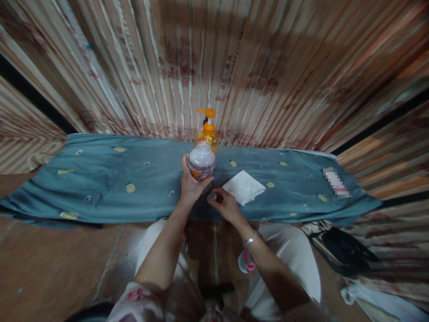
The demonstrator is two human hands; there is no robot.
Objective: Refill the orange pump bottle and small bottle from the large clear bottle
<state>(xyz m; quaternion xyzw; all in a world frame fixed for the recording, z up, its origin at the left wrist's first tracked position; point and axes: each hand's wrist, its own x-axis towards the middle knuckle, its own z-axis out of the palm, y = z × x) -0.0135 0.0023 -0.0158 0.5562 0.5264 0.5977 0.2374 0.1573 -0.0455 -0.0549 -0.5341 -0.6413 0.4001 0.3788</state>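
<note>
My left hand (191,182) is wrapped around a clear plastic bottle (201,160) with no cap on its mouth, held roughly upright above the cloth. Close below and to the right, my right hand (226,203) pinches a small round translucent cap (211,197) between thumb and fingers. Directly behind the bottle stands a yellow pump bottle (210,134) with an orange pump head, its lower part hidden. A white paper napkin (244,187) lies flat to the right, just beyond my right hand.
A blue-green cloth (157,179) with pineapple prints covers the narrow table. At its right end lies a blurred-out item (336,182). Pleated curtains (187,67) hang right behind the table. A black bag (345,250) rests at the lower right, near my leg.
</note>
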